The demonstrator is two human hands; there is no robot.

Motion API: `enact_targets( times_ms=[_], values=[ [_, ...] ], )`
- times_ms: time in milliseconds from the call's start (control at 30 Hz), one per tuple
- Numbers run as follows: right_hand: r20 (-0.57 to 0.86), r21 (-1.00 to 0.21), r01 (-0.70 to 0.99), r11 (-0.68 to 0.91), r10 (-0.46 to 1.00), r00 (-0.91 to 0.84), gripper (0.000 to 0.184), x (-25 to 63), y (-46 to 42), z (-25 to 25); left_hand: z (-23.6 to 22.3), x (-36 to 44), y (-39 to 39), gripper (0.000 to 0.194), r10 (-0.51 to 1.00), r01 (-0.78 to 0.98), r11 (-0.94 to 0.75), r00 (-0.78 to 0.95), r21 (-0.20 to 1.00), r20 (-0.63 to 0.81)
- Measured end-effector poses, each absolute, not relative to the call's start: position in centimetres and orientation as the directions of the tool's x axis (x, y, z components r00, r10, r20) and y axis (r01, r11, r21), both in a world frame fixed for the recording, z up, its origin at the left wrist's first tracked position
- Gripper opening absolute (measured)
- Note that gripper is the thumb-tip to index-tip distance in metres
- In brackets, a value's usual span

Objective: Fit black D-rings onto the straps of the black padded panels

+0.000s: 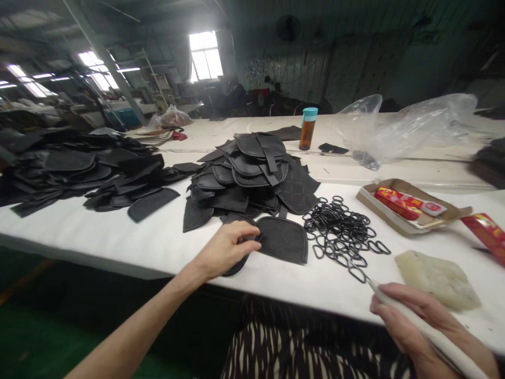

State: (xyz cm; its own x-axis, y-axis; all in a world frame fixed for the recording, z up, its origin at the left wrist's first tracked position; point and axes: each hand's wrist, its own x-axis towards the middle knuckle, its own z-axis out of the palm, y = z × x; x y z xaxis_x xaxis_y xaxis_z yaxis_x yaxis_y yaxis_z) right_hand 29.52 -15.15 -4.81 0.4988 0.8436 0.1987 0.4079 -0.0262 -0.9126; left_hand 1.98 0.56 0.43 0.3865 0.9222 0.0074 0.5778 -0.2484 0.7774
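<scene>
My left hand (231,247) is at the table's front edge, thumb and forefinger curled around the left edge of a black leather flap (283,241) with a stitched rim. Partly beneath that hand lies another dark flap (236,267). In my right hand (426,326) is a white pen-shaped tool (418,322), held like a pencil. Its thin tip points at a black D-ring (357,273) at the near end of a loose heap of D-rings (335,229). My fingertips hide part of the flap's left edge.
Behind my left hand rises a pile of black flaps (252,173), with another heap (79,163) farther left. To the right are a cardboard tray (384,213) with red packets and a yellowish block (437,279). A bottle (307,129) and plastic bag (414,126) stand farther back.
</scene>
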Motion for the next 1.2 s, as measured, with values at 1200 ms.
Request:
enact_targets(
  times_ms=[1200],
  values=[
    [0.639, -0.284, 0.929, 0.238, 0.769, -0.001, 0.025, 32.3, -10.9, -7.7, -4.8, 13.8, -3.8, 0.019, 0.858, 0.221, 0.232, 0.412, 0.947, -0.307]
  ],
)
